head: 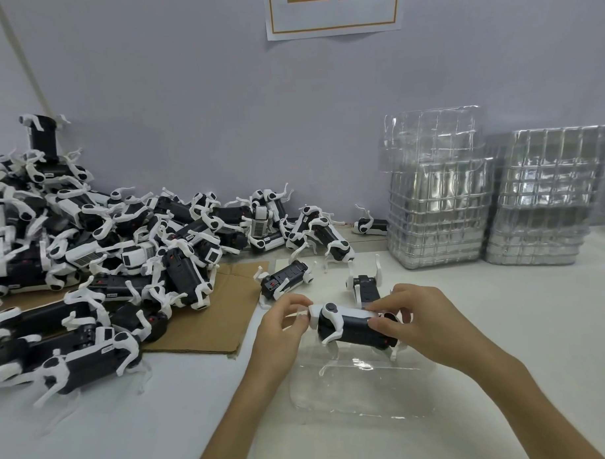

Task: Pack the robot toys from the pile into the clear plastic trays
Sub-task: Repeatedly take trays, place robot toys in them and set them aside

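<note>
A white table point(503, 325) meets a pale wall. The left hand point(280, 328) pinches the white end of a robot toy point(349, 327). The right hand point(424, 323) curls round its dark body, just above a clear tray point(351, 392). The pile point(89, 254) spreads left of the fingers, the cardboard point(222, 318) edge near them. 2 tray stacks point(438, 217) stand beyond, to the right.

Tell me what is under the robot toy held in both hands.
A clear plastic tray lies under the robot toy, on the white table. The toy's body and the right hand cover the tray's far edge, so whether the legs touch it cannot be seen.
</note>
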